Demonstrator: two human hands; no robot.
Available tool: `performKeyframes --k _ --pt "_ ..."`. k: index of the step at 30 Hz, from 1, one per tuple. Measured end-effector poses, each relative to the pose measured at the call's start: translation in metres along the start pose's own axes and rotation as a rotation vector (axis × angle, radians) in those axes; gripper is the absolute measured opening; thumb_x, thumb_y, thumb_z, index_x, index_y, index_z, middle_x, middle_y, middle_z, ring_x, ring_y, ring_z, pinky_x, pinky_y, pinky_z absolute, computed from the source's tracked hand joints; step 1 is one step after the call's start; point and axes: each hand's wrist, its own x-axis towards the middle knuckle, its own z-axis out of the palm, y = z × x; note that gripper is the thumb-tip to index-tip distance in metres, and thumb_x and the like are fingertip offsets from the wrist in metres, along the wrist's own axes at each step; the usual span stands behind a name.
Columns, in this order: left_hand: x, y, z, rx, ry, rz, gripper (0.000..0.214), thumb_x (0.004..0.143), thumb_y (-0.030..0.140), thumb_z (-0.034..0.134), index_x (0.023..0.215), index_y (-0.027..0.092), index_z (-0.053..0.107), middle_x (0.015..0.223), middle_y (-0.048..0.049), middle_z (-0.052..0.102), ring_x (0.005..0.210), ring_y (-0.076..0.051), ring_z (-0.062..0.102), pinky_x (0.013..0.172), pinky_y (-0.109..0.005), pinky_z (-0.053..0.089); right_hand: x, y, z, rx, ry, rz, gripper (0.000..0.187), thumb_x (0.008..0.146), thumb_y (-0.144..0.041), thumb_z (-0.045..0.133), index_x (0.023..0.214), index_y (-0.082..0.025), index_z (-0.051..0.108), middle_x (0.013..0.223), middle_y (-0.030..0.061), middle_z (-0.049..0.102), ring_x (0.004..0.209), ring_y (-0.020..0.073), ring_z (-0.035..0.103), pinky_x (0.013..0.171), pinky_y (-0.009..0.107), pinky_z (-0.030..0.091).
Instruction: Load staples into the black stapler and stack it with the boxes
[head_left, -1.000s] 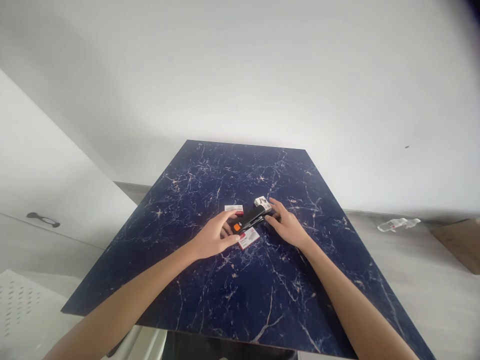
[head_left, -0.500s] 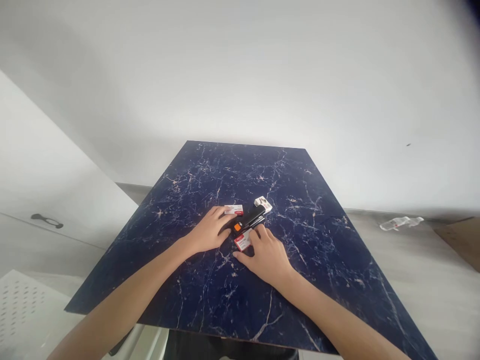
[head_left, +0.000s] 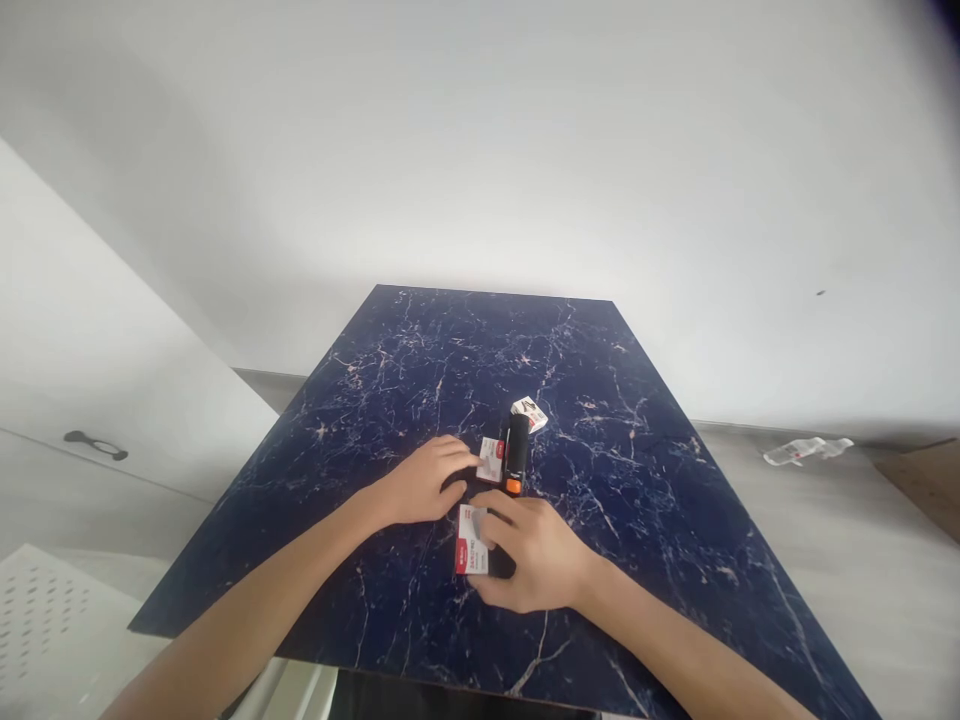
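Note:
My right hand (head_left: 536, 550) has its thumb and fingers around a small red-and-white staple box (head_left: 466, 545), close to the near part of the table. Farther up, the index fingertip of my left hand (head_left: 426, 480) rests against a second red-and-white staple box (head_left: 492, 455); its fingers are stretched out and the thumb is apart. Right beside that box lies a black stapler (head_left: 517, 448) with an orange end turned toward me. A white box (head_left: 530, 412) with a dark picture on top sits at the stapler's far end.
Everything lies on a dark blue marble-patterned table (head_left: 420, 360) standing against a pale wall. A white cabinet with a dark handle (head_left: 96, 445) is at the left. On the floor at right lie a clear plastic bottle-like item (head_left: 802, 450) and a brown board (head_left: 922, 490).
My right hand has drawn one staple box toward me and turned it. The stapler has swung to point nearly straight away. My left hand has shifted the other box right, against the stapler.

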Motion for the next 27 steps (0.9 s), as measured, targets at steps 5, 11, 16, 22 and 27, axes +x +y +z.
performKeyframes --k 5,11,16,22,27 --pt "-0.002 0.006 0.001 -0.018 0.113 0.022 0.033 0.096 0.022 0.050 0.126 0.024 0.064 0.112 -0.0068 0.072 0.102 -0.025 0.066 0.097 -0.045 0.051 0.000 0.015 -0.016 -0.037 0.217 0.082 0.017 0.085 -0.037 0.067 0.086 -0.024 0.056 0.121 0.0093 0.069 0.086 0.0204 0.070 0.067 0.031 0.056" --pt "-0.003 0.001 0.005 0.087 0.052 0.060 0.065 0.095 0.043 0.062 0.154 0.030 0.040 0.161 -0.0086 0.039 0.144 -0.036 0.040 0.118 -0.056 0.037 0.004 0.030 -0.020 -0.191 0.275 0.160 0.021 0.093 -0.033 0.067 0.112 -0.024 0.063 0.145 0.0114 0.057 0.098 0.0242 0.071 0.077 0.039 0.062" --pt "0.002 -0.008 0.022 0.172 0.030 -0.021 0.057 0.095 0.049 0.065 0.147 0.032 0.049 0.164 -0.0079 0.034 0.150 -0.037 0.030 0.118 -0.061 0.036 0.001 0.054 -0.030 -0.107 0.353 0.305 0.028 0.095 -0.035 0.063 0.122 -0.026 0.061 0.150 0.0115 0.050 0.122 0.0308 0.062 0.094 0.047 0.059" --pt "0.013 -0.004 0.027 0.106 0.069 -0.068 0.057 0.090 0.041 0.073 0.141 0.028 0.052 0.145 -0.0101 0.054 0.133 -0.033 0.049 0.109 -0.054 0.046 0.002 0.111 -0.026 -0.230 0.229 0.435 0.064 0.092 -0.016 0.045 0.156 -0.020 0.034 0.167 0.0159 0.024 0.152 0.0366 0.028 0.116 0.062 0.035" --pt "0.021 0.000 0.028 0.022 0.110 -0.134 0.058 0.080 0.039 0.082 0.131 0.025 0.056 0.132 -0.0085 0.062 0.120 -0.032 0.055 0.100 -0.050 0.049 0.024 0.140 -0.042 -0.161 -0.078 0.268 0.074 0.083 -0.011 0.049 0.155 -0.023 0.037 0.168 0.0133 0.025 0.151 0.0332 0.032 0.118 0.057 0.031"
